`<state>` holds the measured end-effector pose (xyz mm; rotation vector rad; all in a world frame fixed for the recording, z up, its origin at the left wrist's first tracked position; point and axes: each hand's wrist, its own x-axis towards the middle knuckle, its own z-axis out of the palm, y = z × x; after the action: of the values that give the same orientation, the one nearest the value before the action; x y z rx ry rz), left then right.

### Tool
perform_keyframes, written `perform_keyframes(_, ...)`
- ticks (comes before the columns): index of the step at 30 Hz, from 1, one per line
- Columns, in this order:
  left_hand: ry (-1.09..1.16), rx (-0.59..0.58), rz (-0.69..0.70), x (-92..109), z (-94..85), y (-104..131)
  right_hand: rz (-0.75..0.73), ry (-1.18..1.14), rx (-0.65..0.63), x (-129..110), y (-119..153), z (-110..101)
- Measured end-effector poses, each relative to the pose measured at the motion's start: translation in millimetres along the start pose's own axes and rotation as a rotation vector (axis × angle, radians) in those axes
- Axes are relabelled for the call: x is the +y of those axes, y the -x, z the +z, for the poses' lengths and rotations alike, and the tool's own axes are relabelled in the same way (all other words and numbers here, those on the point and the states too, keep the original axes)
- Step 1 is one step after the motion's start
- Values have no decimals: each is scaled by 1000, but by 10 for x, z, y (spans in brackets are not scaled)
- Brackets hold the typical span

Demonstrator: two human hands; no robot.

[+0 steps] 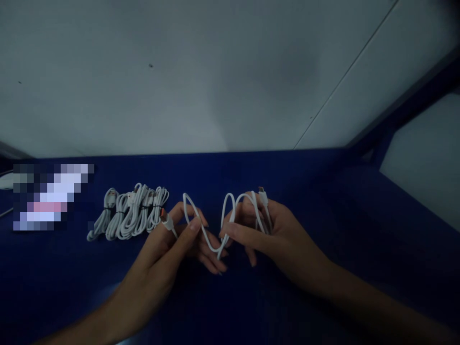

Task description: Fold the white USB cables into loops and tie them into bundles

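From where I stand, a white cable (214, 250) hangs in loose loops between the two hands, above the blue table (230, 306). The left hand (176, 244) pinches one strand between thumb and forefinger, its other fingers spread below, and a plug (167, 220) with orange inside sticks up beside it. The right hand (280, 227) grips several gathered loops under its thumb, the other plug (263, 195) poking up over its knuckles. Just beyond the left hand, coiled white bundles (131, 215) lie side by side, some with dark ties (108, 209) showing. A pale wall (179, 96) rises behind.
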<state>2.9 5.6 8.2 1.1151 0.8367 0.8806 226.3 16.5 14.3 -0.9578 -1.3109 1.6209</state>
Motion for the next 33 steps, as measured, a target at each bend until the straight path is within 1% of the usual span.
perform_keyframes(4, -28, 2, 1, 30, 17, -5, 14, 38, 1, 27, 0, -11)
perform_keyframes(9, -110, 43, 2, 85, 41, -11, 20, 57, -7, 0, -20, 10)
perform_keyframes(13, -134, 41, 6, 81, 30, -20, -8, 64, 36, -24, -4, 29)
perform_keyframes(18, -91, 7, -22, 43, 10, -46, -27, 95, 77, -30, 27, 29)
perform_keyframes(22, 12, 20, -44, 6, -14, -59, -10, 156, 120, -33, 31, 35)
perform_keyframes(24, 57, 24, -56, -5, -29, -57, -9, 146, 90, -29, 31, 38)
perform_keyframes(27, 57, 13, -73, -5, -41, -48, -18, 82, 42, -18, 33, 39)
perform_keyframes(30, 18, 2, -88, 7, -34, -45, -25, 37, 46, -17, 34, 38)
perform_keyframes(33, 62, -3, -102, 6, -31, -57, -40, 18, 27, -36, 29, 37)
